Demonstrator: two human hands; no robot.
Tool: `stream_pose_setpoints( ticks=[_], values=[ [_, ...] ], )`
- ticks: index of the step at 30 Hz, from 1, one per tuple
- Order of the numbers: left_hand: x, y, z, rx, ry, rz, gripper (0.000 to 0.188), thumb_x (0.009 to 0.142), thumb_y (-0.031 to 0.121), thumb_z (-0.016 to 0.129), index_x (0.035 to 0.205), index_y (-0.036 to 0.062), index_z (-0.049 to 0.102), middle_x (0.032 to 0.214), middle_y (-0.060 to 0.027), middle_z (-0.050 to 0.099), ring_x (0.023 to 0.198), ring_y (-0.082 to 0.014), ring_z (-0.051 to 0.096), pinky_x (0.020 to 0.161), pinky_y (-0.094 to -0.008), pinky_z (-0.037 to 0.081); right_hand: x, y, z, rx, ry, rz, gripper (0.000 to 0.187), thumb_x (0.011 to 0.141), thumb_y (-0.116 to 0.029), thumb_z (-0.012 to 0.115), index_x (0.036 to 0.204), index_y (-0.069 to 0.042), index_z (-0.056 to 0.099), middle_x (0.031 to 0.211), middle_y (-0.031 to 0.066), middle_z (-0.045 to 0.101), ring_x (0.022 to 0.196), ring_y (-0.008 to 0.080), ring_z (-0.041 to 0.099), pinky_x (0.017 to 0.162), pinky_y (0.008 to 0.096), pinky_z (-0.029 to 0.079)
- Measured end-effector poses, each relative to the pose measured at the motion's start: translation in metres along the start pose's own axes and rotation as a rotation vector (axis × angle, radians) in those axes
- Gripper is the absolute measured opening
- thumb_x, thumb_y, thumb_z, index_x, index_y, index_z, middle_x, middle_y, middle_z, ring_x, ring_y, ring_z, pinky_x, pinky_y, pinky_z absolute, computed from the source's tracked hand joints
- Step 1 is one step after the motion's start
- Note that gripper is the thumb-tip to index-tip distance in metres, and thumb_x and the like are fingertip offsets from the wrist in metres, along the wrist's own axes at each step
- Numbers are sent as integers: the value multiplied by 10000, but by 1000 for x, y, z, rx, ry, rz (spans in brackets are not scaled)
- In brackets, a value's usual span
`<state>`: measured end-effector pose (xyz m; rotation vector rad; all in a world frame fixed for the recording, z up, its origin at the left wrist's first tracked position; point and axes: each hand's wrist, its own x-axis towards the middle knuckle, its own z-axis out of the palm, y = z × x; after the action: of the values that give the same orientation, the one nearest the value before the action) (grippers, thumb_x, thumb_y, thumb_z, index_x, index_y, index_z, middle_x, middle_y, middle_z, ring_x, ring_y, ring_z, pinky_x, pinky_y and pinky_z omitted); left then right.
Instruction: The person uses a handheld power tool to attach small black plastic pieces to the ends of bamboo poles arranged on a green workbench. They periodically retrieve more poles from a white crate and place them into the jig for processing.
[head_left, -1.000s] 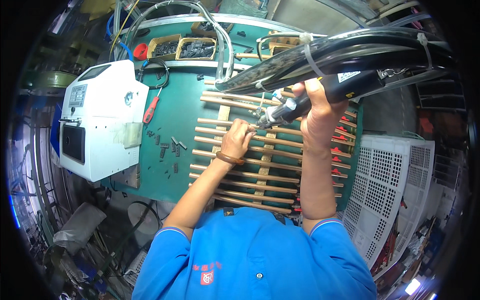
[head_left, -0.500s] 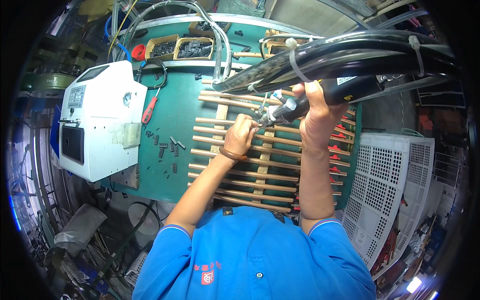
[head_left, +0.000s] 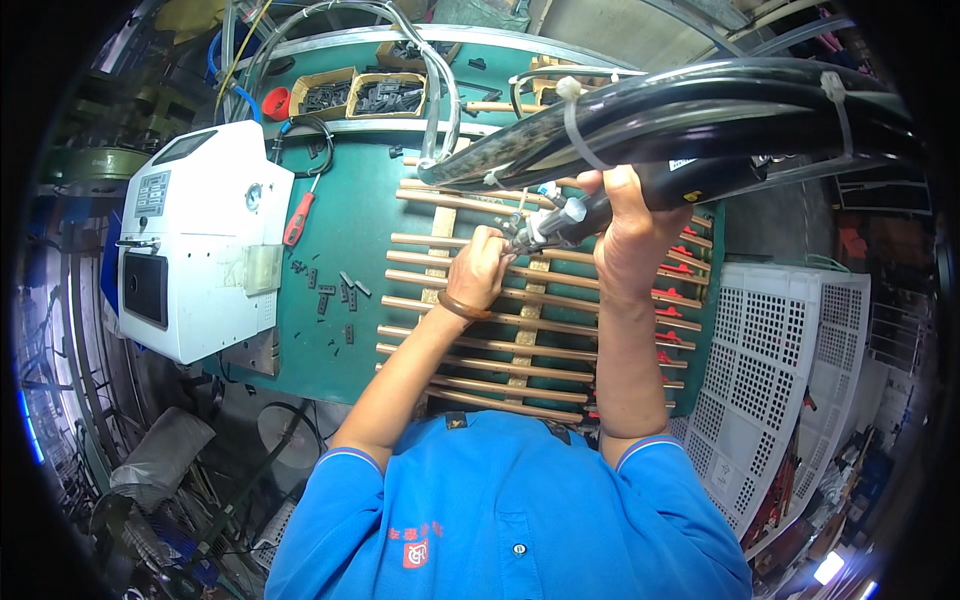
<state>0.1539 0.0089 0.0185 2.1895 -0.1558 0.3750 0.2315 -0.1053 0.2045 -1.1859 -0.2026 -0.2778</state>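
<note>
Several copper tubes point(head_left: 460, 345) lie in parallel rows across wooden slats on a green bench point(head_left: 345, 215). My left hand point(head_left: 482, 266) rests on the upper tubes, fingers curled against one tube just below the tool tip. My right hand point(head_left: 625, 225) is wrapped round a black tool handle point(head_left: 690, 180) whose metal nozzle point(head_left: 545, 228) points left at my left hand's fingertips. A thick bundle of black hoses point(head_left: 700, 100) runs from the tool toward the upper right.
A white box-shaped machine point(head_left: 195, 250) stands on the left of the bench. A red-handled screwdriver point(head_left: 298, 215) and small dark clips point(head_left: 330, 290) lie beside it. Cardboard trays of black parts point(head_left: 360, 95) sit at the back. White perforated crates point(head_left: 780, 370) stand on the right.
My left hand has slid up the tubes to meet the tool nozzle. My right hand with the tool has shifted only slightly.
</note>
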Motion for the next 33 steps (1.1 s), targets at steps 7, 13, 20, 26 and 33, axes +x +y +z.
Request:
stream_pose_setpoints(
  ticks=[7, 13, 20, 26, 33],
  values=[
    [-6, -12, 3, -171, 3, 17, 140, 788, -9, 618, 913, 15, 560, 962, -165, 536, 811, -361, 580, 656, -405, 479, -1, 0, 0, -22, 18, 18, 262, 779, 89, 605, 1017, -3, 548, 788, 49, 584, 623, 117, 600, 601, 247, 528],
    [-5, -9, 0, -233, -64, -58, 145, 781, 4, 639, 916, -3, 587, 930, -152, 552, 853, -330, 580, 717, -360, 478, -3, -5, 6, 16, 22, 15, 269, 762, 91, 603, 1010, 1, 546, 790, 52, 581, 622, 120, 595, 612, 256, 528],
    [5, -30, -22, -399, -81, -220, 205, 859, -96, 543, 1018, 3, 626, 941, -78, 640, 795, -160, 682, 696, -238, 545, 9, -1, 2, 9, 88, -53, 271, 765, 85, 612, 1015, 0, 551, 793, 51, 582, 617, 120, 597, 609, 252, 529],
    [28, -36, -15, -316, -128, -221, 224, 835, 34, 658, 1056, 10, 629, 945, -117, 691, 840, -182, 677, 728, -276, 541, 25, 4, -11, -40, 144, -88, 281, 757, 67, 627, 1022, 20, 548, 782, 57, 599, 620, 124, 607, 625, 253, 525],
    [57, -37, -6, 107, -163, -76, 242, 769, 191, 710, 986, 123, 626, 901, -61, 673, 808, -280, 643, 663, -371, 512, 32, 5, -11, 2, 115, -154, 271, 761, 88, 598, 1014, 22, 527, 773, 57, 589, 636, 120, 602, 630, 257, 541]
  ],
)
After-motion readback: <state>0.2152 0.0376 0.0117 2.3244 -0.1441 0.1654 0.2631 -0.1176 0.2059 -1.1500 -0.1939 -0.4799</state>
